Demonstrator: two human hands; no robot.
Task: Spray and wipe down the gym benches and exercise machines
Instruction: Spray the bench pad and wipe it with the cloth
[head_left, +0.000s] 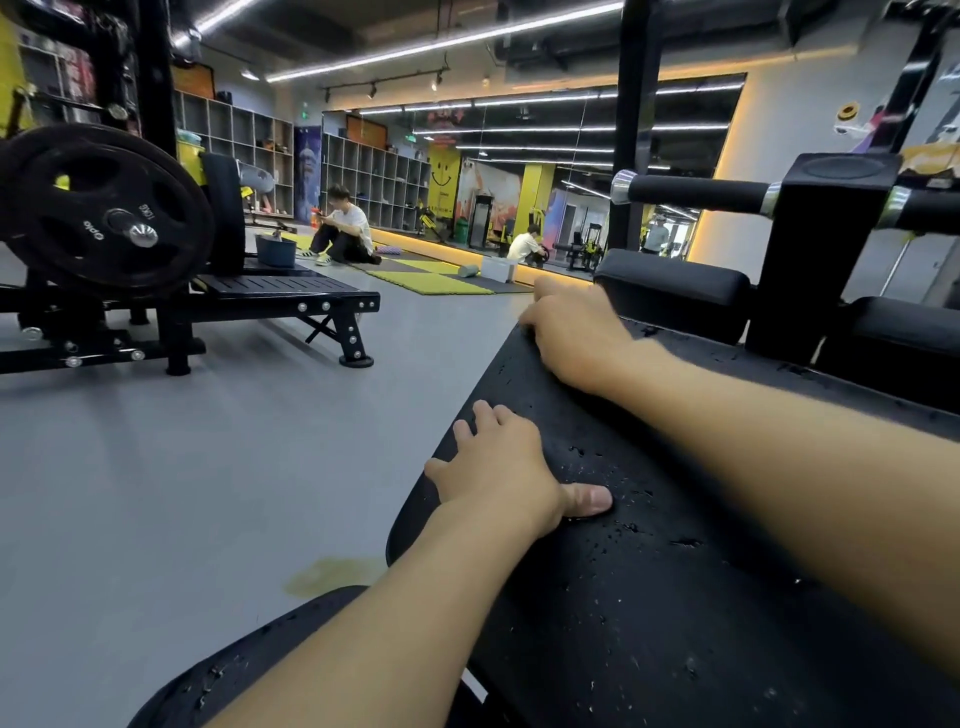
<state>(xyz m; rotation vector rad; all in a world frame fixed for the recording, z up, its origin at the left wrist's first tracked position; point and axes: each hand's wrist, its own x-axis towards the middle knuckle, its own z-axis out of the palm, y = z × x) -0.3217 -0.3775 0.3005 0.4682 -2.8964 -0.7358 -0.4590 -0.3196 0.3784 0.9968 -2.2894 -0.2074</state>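
Observation:
A long black bench pad (675, 545) slopes across the lower right, its surface dotted with water droplets. My left hand (498, 473) grips the pad's left edge, thumb flat on top and fingers curled over the side. Higher up, my right hand (576, 332) holds the pad's far left corner, with its fingers wrapped over the edge. A second black seat pad (249, 670), also wet, lies below at the bottom. No cloth or spray bottle is in view.
A machine with a black weight plate (104, 213) and a foot platform (280, 288) stands left. Black roller pads (675, 291) and a handle bar (696, 193) rise behind the bench. A person (345, 228) sits on the floor near a blue basin (275, 249). Grey floor lies between.

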